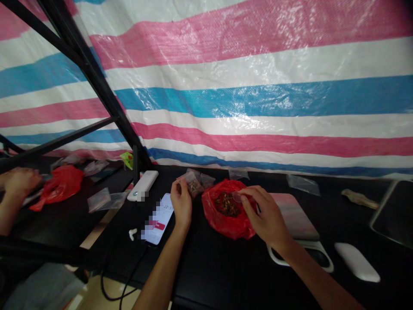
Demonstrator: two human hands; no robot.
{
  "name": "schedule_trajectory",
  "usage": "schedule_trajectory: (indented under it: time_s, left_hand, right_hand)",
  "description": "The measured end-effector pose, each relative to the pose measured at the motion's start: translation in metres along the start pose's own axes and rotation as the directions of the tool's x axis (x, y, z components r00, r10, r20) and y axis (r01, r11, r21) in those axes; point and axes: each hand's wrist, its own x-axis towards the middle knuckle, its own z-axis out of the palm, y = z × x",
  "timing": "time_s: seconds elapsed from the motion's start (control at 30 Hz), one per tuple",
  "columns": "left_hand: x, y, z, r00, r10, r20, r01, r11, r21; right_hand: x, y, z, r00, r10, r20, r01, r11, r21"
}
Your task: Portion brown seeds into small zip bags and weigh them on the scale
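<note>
My left hand (181, 202) is closed on the edge of a small clear plastic bag (194, 187) with brown bits inside. To its right an open red plastic bag (214, 221), its rim spread wide, holds a heap of small brown-orange pieces (228, 204). Above the right side of that heap, my right hand (265, 213) pinches a small clear round piece (237, 197). Whether this is a scoop or a lid I cannot tell. Beside my left wrist lies a lit phone (163, 224).
Behind the right hand sits a flat pad-topped device (295, 215), with a white mouse (357, 261) beside it. A white power bank (143, 185), earbud (132, 234) and tablet (395, 213) lie around. Far left, another person's hands (21, 183) are near a red bag (63, 185).
</note>
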Motion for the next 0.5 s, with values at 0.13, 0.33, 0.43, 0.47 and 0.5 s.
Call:
schedule_trajectory:
  time_s: [0.13, 0.33, 0.43, 0.47, 0.5]
  left_hand:
    - [-0.003, -0.012, 0.002, 0.995, 0.063, 0.075, -0.080, 0.967, 0.241]
    - [-0.017, -0.006, 0.005, 0.943, 0.300, 0.141, -0.328, 0.785, 0.525]
    - [-0.021, 0.000, 0.006, 0.908, 0.376, 0.184, -0.415, 0.757, 0.504]
    - [-0.023, 0.002, 0.006, 0.892, 0.403, 0.206, -0.451, 0.751, 0.483]
    - [-0.024, 0.003, 0.006, 0.874, 0.428, 0.230, -0.485, 0.746, 0.457]
  right_hand:
    - [0.004, 0.009, -0.006, 0.997, -0.020, -0.070, 0.008, 0.985, -0.174]
    - [0.013, 0.024, -0.018, 0.986, 0.026, -0.167, -0.074, 0.955, -0.286]
    - [0.019, 0.035, -0.021, 0.995, 0.045, -0.084, -0.073, 0.926, -0.370]
    - [0.023, 0.038, -0.020, 0.998, 0.055, -0.044, -0.068, 0.913, -0.402]
    - [0.027, 0.042, -0.018, 0.998, 0.067, -0.005, -0.063, 0.900, -0.431]
